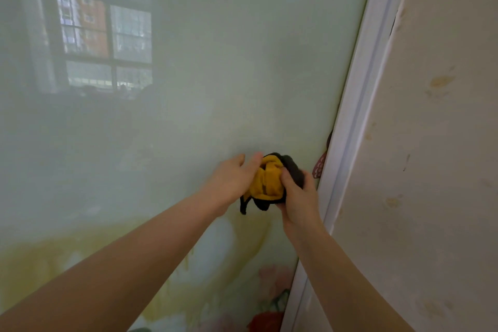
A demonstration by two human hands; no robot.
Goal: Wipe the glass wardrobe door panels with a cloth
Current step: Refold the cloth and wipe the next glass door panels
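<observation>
Head view: my right hand [297,197] has its grip closed around a bunched yellow-and-dark-grey cloth [269,182], thumb pressed into the yellow side. My left hand [233,180] meets the cloth from its left, fingers curled into the folds, so both hands hold it. The cloth sits in front of the pale green glass wardrobe door panel [215,62], just left of the white door frame [358,105]. A window reflection [105,40] shows far up-left of the cloth; a stained wall [436,143] lies to the right of the frame.
</observation>
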